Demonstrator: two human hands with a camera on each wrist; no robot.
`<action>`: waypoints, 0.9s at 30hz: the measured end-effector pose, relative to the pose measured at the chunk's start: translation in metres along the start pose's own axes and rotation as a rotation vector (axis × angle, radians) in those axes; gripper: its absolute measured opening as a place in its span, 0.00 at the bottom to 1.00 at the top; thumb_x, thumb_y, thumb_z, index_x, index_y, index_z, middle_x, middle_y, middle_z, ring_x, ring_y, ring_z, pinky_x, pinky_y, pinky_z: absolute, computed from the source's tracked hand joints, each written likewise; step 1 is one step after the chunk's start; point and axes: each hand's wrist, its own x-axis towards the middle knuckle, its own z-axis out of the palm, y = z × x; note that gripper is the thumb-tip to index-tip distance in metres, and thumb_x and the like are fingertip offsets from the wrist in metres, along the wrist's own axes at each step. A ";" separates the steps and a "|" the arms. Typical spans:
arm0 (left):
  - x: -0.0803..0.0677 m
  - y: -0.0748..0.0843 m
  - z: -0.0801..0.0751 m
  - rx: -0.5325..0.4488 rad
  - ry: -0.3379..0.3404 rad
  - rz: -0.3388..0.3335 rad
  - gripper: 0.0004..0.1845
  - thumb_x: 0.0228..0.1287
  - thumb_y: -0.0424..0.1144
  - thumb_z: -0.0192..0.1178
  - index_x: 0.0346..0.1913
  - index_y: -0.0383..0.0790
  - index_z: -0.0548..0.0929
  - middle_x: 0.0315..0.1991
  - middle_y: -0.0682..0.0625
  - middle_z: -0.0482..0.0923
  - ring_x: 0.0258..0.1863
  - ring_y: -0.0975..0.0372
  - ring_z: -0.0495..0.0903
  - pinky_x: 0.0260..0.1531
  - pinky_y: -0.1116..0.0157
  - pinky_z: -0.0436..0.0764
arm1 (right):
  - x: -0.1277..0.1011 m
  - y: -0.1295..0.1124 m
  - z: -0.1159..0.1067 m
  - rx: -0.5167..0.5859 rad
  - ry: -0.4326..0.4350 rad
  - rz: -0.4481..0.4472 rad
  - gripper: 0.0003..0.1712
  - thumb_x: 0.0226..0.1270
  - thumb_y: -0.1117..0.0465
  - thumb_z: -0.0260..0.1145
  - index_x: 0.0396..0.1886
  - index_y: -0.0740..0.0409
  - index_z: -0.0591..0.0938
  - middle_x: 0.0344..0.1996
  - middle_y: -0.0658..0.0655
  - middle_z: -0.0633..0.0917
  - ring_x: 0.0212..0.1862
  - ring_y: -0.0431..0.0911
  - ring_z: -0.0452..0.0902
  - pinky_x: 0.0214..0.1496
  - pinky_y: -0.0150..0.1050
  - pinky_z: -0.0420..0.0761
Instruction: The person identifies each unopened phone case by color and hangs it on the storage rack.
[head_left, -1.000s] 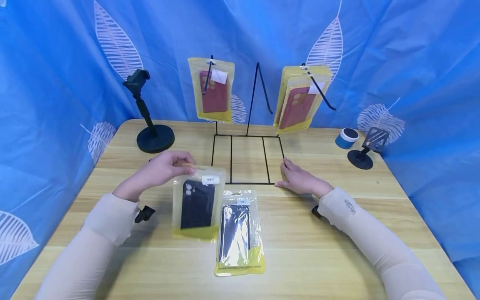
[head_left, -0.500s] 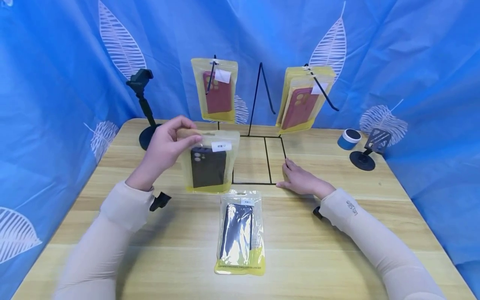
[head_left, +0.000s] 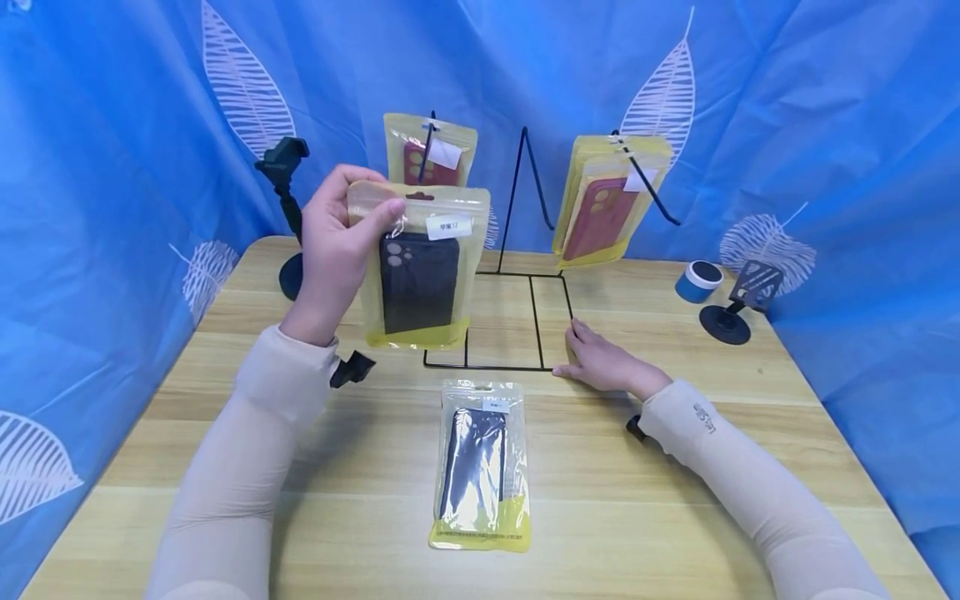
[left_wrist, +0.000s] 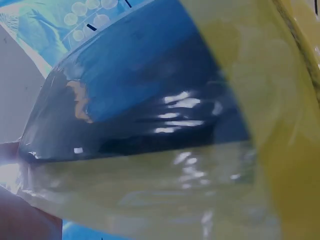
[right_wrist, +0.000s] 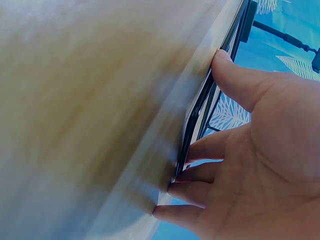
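The packaged black phone case [head_left: 418, 271] hangs upright in the air above the table's far left part, at about ten o'clock from the wire stand's base [head_left: 517, 321] and just in front of the left hook's red-case packet [head_left: 431, 150]. The left hand [head_left: 337, 242] pinches its top left corner between thumb and fingers. The bag looks light and glossy, a thin flexible pouch stiffened only by the case inside, so it would likely swing or slip under a loose pinch; the sealed yellow header strip, beside the hang hole, seems the surest place to hold. In the left wrist view the pouch [left_wrist: 150, 125] fills the picture, shiny and creased.

The right hand [head_left: 603, 362] rests flat, fingers relaxed, against the base's near right corner, at four o'clock from its middle; the right wrist view shows fingertips [right_wrist: 172, 189] touching the black wire. A second black-case packet [head_left: 480, 462] lies on the table [head_left: 675, 500] at six o'clock from the stand.

Against half a second ago, the held packet has risen from low over the table to hook height, while the right hand has stayed put.
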 end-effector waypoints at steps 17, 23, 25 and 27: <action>0.022 -0.025 -0.004 0.007 0.053 -0.100 0.07 0.66 0.35 0.65 0.43 0.42 0.79 0.42 0.46 0.85 0.39 0.64 0.88 0.43 0.69 0.86 | 0.000 0.000 0.001 0.001 -0.005 0.005 0.51 0.75 0.40 0.55 0.76 0.75 0.49 0.77 0.76 0.43 0.79 0.66 0.39 0.79 0.58 0.51; 0.030 -0.036 -0.004 0.057 0.058 -0.118 0.08 0.66 0.36 0.65 0.44 0.43 0.78 0.45 0.44 0.85 0.39 0.64 0.87 0.44 0.70 0.85 | -0.001 0.000 0.000 0.010 -0.005 0.000 0.51 0.75 0.40 0.55 0.76 0.74 0.49 0.77 0.75 0.43 0.79 0.66 0.39 0.78 0.59 0.51; 0.033 -0.039 -0.004 0.087 0.056 -0.112 0.09 0.66 0.37 0.65 0.45 0.42 0.78 0.45 0.44 0.84 0.36 0.65 0.86 0.41 0.72 0.84 | -0.001 0.000 0.000 0.013 -0.006 -0.002 0.51 0.75 0.40 0.55 0.76 0.74 0.49 0.77 0.75 0.43 0.79 0.66 0.39 0.78 0.59 0.51; 0.035 -0.041 -0.003 0.131 0.050 -0.110 0.10 0.67 0.39 0.64 0.48 0.42 0.78 0.46 0.48 0.83 0.29 0.67 0.82 0.34 0.75 0.81 | -0.001 0.000 -0.001 0.017 -0.010 -0.003 0.51 0.75 0.40 0.55 0.77 0.74 0.49 0.77 0.75 0.43 0.79 0.66 0.39 0.78 0.59 0.51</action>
